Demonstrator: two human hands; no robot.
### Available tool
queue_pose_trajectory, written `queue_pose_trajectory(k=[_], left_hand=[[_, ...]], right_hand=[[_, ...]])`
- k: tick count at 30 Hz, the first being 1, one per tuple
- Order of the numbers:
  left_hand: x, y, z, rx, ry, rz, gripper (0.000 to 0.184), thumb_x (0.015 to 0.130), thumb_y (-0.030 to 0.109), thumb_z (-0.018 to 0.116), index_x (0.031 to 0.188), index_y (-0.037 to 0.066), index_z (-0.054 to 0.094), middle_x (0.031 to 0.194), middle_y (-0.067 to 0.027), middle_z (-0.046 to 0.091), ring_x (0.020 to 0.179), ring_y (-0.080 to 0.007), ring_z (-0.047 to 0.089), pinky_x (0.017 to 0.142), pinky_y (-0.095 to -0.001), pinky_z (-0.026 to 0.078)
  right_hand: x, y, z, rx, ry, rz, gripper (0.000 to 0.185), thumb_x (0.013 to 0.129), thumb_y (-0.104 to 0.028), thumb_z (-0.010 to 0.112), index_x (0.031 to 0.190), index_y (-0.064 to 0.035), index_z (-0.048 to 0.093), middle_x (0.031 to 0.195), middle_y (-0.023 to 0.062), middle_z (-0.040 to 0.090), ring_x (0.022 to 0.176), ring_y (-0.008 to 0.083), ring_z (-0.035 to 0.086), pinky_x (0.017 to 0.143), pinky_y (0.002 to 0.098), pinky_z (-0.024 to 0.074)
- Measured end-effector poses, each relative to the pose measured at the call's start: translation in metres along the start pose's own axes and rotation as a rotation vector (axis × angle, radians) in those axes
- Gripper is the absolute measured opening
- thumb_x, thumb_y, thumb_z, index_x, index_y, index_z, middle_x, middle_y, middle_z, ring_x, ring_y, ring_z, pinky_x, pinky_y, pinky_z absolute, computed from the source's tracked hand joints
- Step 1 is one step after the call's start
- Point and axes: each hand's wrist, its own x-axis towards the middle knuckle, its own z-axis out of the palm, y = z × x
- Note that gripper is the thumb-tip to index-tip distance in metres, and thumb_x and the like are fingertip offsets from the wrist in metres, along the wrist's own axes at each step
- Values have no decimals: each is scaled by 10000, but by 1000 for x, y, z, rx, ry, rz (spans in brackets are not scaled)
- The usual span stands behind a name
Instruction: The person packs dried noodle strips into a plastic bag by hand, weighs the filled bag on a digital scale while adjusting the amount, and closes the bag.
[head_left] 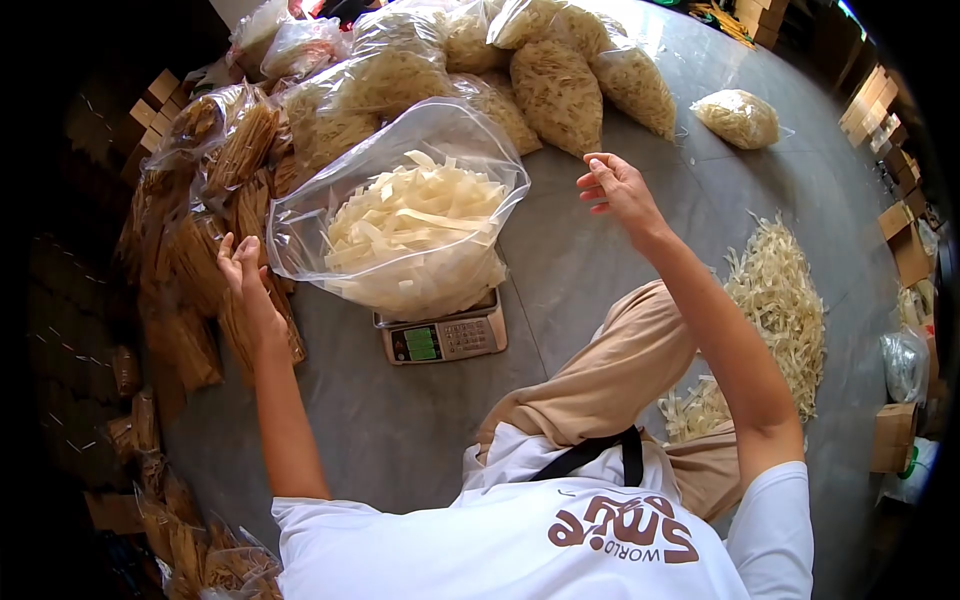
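A clear plastic bag with its mouth wide apart sits on a digital scale with a green display and a keypad. Pale cream flat strips fill much of the bag. My left hand is raised just left of the bag's rim, fingers apart and holding nothing; whether it brushes the plastic I cannot tell. To the right of the bag, my right hand hovers over the floor with loosely bent, separated fingers and nothing visible in them.
Filled bags of strips are heaped behind the scale, and one more bag lies apart at right. Bundles of brown sticks line the left. A loose strip pile lies beside my bent leg. Cardboard boxes stand far right.
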Motion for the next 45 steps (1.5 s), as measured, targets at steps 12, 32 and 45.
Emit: queue_pose_trajectory(k=[12,32,45], left_hand=[[-20,36,26,287,-102,373,545,798,198,606,1272,83,361,1249,-106,415,1160,-215,375,948,-345,308],[-31,43,91,627,-682,628,402,677,58,688,1059,32,566,1017,-124,609,992,-275,546,875,-355,413],[6,38,121,794,-1137,469,687,599,133,761,1210,13,470,1180,-167,532,1108,-263,496,923,-340,386]], right_hand=[[-5,7,-28,7,51,-9,277,908,-228,453,1100,-39,519,853,60,601,736,119,579,621,242,469],[-63,33,-114,24,254,11,240,913,-219,443,1057,-70,563,850,21,603,743,93,560,650,239,455],[-98,67,-134,81,331,75,215,909,-195,448,1029,-72,578,824,16,598,710,90,561,618,233,456]])
